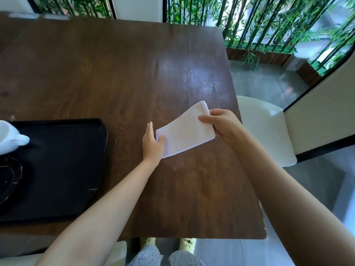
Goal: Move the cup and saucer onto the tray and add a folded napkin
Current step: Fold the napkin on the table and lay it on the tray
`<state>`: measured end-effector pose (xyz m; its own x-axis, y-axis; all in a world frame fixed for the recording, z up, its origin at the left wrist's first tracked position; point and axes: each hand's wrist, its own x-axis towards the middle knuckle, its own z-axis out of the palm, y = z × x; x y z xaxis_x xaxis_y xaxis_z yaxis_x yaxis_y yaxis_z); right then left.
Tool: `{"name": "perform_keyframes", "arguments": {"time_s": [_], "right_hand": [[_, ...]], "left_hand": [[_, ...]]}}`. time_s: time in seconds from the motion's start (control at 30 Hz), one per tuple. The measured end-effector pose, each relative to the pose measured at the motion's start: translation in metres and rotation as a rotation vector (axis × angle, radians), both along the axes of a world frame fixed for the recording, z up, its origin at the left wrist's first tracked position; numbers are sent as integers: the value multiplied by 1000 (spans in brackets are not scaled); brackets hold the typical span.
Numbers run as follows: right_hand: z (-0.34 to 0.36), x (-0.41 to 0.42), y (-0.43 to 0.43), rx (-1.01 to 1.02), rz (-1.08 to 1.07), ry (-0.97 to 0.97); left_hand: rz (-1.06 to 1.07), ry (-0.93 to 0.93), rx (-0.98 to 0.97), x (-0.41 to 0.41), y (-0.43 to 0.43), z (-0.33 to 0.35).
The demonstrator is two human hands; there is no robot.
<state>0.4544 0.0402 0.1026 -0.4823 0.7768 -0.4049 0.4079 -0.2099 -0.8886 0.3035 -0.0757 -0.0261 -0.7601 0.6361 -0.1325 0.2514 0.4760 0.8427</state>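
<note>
1. Two bare hands meet at a white folded napkin (184,129) over the dark wooden table (119,73).
2. Left hand (152,144) lies nearly flat, fingers together, its thumb on the napkin's near left corner.
3. Right hand (221,124) pinches the napkin's right edge between thumb and fingers, that end lifted a little.
4. Left of the left hand, well apart, sits a black tray (63,160).
5. On the tray's far left part stands a white cup (11,139); a dark saucer (9,175) lies nearer, both cut by the frame edge.
6. Right of the right hand, beyond the table edge, stands a white chair (269,127).
7. No writing or label can be read anywhere.
</note>
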Motion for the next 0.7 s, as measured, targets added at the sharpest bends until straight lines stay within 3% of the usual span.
{"name": "perform_keyframes", "arguments": {"time_s": [0.17, 0.2, 0.27, 0.33, 0.4, 0.53, 0.7], "right_hand": [[54, -26, 6, 129, 154, -23], [64, -31, 7, 195, 177, -66], [82, -39, 8, 354, 231, -154], [94, -44, 8, 513, 319, -215], [101, -44, 3, 676, 444, -260], [92, -29, -21, 897, 622, -277], [49, 2, -56, 1100, 806, -280]], "left_hand": [[318, -352, 213, 7, -4, 38], [359, -486, 239, 6, -4, 45], [396, -925, 303, 1, -2, 58], [310, -1350, 322, -8, -1, 72], [203, -1551, 293, -21, 3, 79], [154, -1603, 305, -42, 18, 77], [104, -1359, 108, -55, 27, 65]]}}
